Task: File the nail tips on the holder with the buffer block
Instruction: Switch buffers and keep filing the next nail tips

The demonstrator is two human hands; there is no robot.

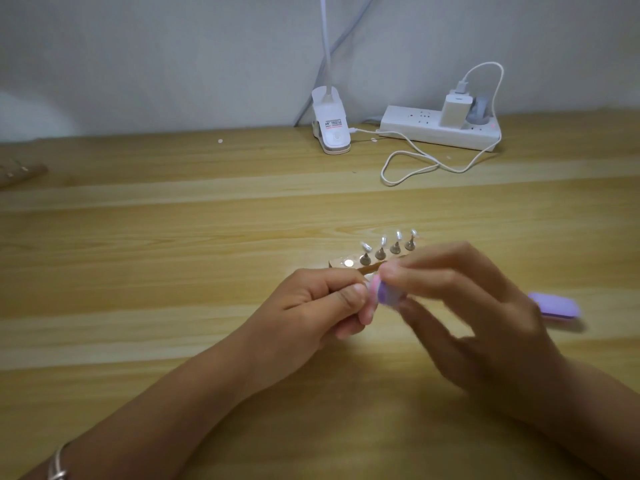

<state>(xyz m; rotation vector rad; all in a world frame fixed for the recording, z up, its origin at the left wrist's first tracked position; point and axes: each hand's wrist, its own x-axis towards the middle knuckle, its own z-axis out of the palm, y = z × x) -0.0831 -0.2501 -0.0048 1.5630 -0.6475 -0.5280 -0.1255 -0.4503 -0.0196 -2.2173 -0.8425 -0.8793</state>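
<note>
right hand [467, 306] pinches purple buffer block [389, 295] — left hand [322, 303] pinches a nail tip [369, 278]; lamp label [334, 123] unreadable.

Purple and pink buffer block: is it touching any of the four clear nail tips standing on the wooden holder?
Apart. The head view shows the buffer block, pinched by the right hand, nearer than the wooden holder, clear of the nail tips.

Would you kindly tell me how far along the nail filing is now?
Done: cannot tell, the nail tips are too small. In hand: the right hand holds the buffer block against something small pinched in the left hand; one socket of the holder is empty. Left: four tips stand on the holder.
</note>
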